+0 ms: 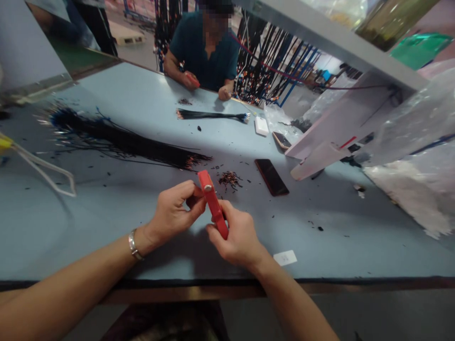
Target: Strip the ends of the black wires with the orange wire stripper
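My right hand (236, 234) is wrapped round a red hand tool (214, 204), which leans up and to the left above the table. Close against the tool's upper left side, my left hand (177, 208) has its thumb and fingers pinched together; what they hold, if anything, is hidden. Beyond my hands lies a long bundle of black wires (131, 139), with copper-coloured ends towards the tool and blue and silvery ends at the far left. A small pile of short scraps (230, 179) is just past the tool.
Across the blue-grey table (106, 213), a person (202, 52) holds a red tool near a smaller wire bundle (213, 115). A dark phone (272, 177), white box (261, 126) and white tube (318, 161) lie right. A white label (285, 258) is near the front edge.
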Action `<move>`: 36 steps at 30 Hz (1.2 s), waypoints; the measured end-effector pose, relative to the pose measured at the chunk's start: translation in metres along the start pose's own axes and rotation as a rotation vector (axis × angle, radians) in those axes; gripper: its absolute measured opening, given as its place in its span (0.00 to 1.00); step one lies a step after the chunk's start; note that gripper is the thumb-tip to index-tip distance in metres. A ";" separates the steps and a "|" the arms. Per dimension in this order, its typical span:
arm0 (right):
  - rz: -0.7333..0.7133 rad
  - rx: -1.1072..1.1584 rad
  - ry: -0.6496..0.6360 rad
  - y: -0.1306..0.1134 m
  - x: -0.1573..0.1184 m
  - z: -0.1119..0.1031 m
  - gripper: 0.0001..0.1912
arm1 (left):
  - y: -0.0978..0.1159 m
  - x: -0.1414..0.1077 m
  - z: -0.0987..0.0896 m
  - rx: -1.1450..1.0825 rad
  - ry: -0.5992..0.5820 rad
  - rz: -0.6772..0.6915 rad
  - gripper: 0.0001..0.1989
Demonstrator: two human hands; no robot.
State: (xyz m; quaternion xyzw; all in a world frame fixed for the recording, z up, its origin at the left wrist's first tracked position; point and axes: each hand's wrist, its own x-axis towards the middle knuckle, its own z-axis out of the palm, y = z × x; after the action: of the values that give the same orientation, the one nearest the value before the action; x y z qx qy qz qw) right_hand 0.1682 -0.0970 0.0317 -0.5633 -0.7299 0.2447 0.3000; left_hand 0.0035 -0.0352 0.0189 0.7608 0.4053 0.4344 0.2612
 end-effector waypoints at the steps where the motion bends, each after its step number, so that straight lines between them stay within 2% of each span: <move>1: -0.009 -0.068 0.029 0.001 -0.001 0.002 0.13 | 0.000 0.000 0.000 0.009 -0.012 -0.021 0.11; 6: -0.058 -0.282 0.121 0.011 0.002 0.008 0.16 | -0.004 -0.001 0.002 0.079 0.029 -0.001 0.10; 9: -0.082 -0.330 0.135 0.015 0.005 0.008 0.17 | -0.005 -0.001 0.003 0.030 0.030 -0.014 0.09; 13: -0.121 -0.390 0.152 0.019 0.006 0.008 0.19 | -0.005 0.001 0.006 -0.150 -0.010 -0.122 0.11; 18: -0.141 -0.506 0.181 0.024 0.006 0.008 0.14 | -0.007 0.003 0.010 -0.333 -0.084 -0.264 0.18; 24: -0.114 -0.537 0.119 0.031 0.008 0.007 0.10 | -0.009 0.007 0.015 -0.478 -0.104 -0.395 0.25; 27: -0.082 -0.502 0.075 0.033 0.009 0.007 0.09 | -0.010 0.009 0.016 -0.514 -0.116 -0.446 0.25; 30: -0.009 -0.407 0.043 0.031 0.009 0.005 0.07 | -0.011 0.009 0.016 -0.535 -0.141 -0.451 0.22; 32: 0.076 -0.228 0.036 0.029 0.010 0.002 0.06 | -0.010 0.010 0.017 -0.514 -0.154 -0.439 0.19; 36: 0.315 0.521 -0.130 0.032 0.013 -0.004 0.08 | -0.007 0.011 0.015 -0.439 -0.162 -0.446 0.14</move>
State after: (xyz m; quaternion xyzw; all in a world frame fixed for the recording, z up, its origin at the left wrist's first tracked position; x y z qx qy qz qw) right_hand 0.1904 -0.0768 0.0144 -0.5567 -0.5641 0.5027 0.3453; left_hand 0.0172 -0.0231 0.0113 0.6111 0.4364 0.3815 0.5390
